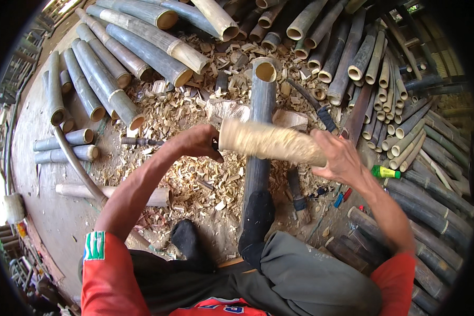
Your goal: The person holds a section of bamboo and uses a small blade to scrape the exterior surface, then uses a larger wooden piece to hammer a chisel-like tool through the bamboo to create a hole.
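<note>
A thick pale cylinder point(268, 141), rough and smeared by motion, lies crosswise above a dark bamboo pole point(258, 181). It looks like stripped bamboo or wood. My right hand point(336, 155) is closed round its right end. Close by its left end my left hand point(199, 141) has curled fingers, with a bit of something dark between them that I cannot make out. The bamboo pole runs from between my feet to an open cut end, my dark-socked right foot point(258, 218) against it.
Wood chips point(189, 176) cover the ground. Cut bamboo lengths point(158, 58) lie at the far left, with more stacked bamboo point(395, 105) at right. A dark-handled tool point(137, 141) lies left of my left forearm. A green bottle point(384, 172) is beside my right forearm.
</note>
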Tool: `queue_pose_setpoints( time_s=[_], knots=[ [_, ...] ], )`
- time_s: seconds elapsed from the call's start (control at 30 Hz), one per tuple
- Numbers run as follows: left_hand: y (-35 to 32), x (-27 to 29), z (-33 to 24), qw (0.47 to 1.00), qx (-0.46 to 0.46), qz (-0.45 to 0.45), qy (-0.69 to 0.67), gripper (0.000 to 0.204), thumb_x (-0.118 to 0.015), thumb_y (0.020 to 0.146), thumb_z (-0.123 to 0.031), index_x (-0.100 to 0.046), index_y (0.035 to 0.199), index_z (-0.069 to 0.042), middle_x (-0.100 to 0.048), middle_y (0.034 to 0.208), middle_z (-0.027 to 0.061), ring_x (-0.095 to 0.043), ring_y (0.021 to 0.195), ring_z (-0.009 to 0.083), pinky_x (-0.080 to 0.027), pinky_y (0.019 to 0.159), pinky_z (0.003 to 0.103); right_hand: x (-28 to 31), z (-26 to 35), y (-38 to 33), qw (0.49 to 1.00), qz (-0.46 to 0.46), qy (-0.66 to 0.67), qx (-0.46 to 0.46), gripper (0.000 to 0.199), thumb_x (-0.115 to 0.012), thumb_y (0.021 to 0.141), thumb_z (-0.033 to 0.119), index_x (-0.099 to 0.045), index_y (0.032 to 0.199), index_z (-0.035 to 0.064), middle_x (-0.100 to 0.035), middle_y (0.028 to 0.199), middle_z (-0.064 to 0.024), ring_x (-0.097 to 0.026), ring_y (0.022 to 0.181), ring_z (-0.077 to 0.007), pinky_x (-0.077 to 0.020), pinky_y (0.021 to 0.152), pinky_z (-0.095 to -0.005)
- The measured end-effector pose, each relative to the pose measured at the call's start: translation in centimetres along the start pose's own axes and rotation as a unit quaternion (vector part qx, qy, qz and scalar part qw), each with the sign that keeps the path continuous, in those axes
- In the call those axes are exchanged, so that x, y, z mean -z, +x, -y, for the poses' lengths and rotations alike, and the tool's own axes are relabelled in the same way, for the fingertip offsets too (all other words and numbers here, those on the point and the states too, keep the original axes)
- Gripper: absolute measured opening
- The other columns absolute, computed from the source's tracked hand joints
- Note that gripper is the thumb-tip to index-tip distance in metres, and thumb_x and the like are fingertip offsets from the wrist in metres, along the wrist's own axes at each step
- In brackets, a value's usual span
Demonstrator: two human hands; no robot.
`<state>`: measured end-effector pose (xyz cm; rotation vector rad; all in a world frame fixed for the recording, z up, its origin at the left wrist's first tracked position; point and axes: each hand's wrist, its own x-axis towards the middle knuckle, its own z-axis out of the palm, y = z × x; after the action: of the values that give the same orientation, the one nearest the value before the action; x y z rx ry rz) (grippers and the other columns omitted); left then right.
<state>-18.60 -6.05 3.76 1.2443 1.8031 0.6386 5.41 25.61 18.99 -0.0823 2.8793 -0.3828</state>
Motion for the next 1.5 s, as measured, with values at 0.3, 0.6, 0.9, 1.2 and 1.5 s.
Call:
queue_pose_setpoints(
  time_s=[0.3,0.6,0.9,1.2,1.5],
  knots=[
    [0.2,1.0,-0.9,0.990,0.041,-0.008,-0.135,0.063,-0.064,0.094,-0.066,-0.081,0.094,-0.006,-0.064,0.058,0.0030,-0.057,0.045,0.0140,-0.046,0.041,0.034,-0.4,3.9,-5.0,0.825,-0.159,0.481,-0.250,0.080,-0.079,0.079,0.029,-0.047,0.144,-0.0043,-0.061,0.132,-0.0140,-0.059,0.120,-0.0228,-0.0453,0.106,-0.0367],
    [0.5,-0.2,-2.0,0.978,0.039,-0.086,0.186,0.054,-0.061,0.100,-0.060,-0.082,0.090,-0.010,-0.059,0.054,0.0022,-0.048,0.043,0.0133,-0.039,0.040,0.034,-2.5,5.2,-7.3,0.835,-0.150,0.464,-0.256,0.081,-0.079,0.080,0.033,-0.046,0.143,-0.0060,-0.060,0.131,-0.0168,-0.060,0.117,-0.0236,-0.0473,0.104,-0.0378],
    [0.6,0.2,-2.6,0.984,0.081,-0.060,0.148,0.051,-0.063,0.100,-0.056,-0.073,0.081,-0.010,-0.055,0.056,-0.0002,-0.044,0.044,0.0109,-0.038,0.039,0.030,-0.1,6.6,-7.7,0.910,-0.053,0.316,-0.263,0.077,-0.082,0.079,0.030,-0.048,0.137,-0.0072,-0.068,0.122,-0.0236,-0.067,0.113,-0.0315,-0.0516,0.099,-0.0431],
    [1.0,0.4,-1.6,0.986,0.082,-0.052,0.135,0.052,-0.070,0.096,-0.056,-0.081,0.088,-0.006,-0.061,0.055,0.0033,-0.054,0.045,0.0151,-0.045,0.041,0.034,0.7,5.9,-8.8,0.901,0.021,0.294,-0.318,0.086,-0.085,0.074,0.030,-0.047,0.140,-0.0103,-0.065,0.124,-0.0275,-0.065,0.117,-0.0344,-0.0494,0.103,-0.0421],
    [1.8,1.7,-2.6,0.985,0.131,0.025,0.112,0.056,-0.066,0.097,-0.060,-0.077,0.079,-0.008,-0.065,0.063,0.0048,-0.060,0.054,0.0158,-0.049,0.051,0.037,-0.6,5.8,-9.2,0.900,0.038,0.257,-0.350,0.086,-0.083,0.075,0.037,-0.048,0.139,-0.0101,-0.063,0.126,-0.0209,-0.063,0.113,-0.0276,-0.0494,0.102,-0.0380]
  ],
)
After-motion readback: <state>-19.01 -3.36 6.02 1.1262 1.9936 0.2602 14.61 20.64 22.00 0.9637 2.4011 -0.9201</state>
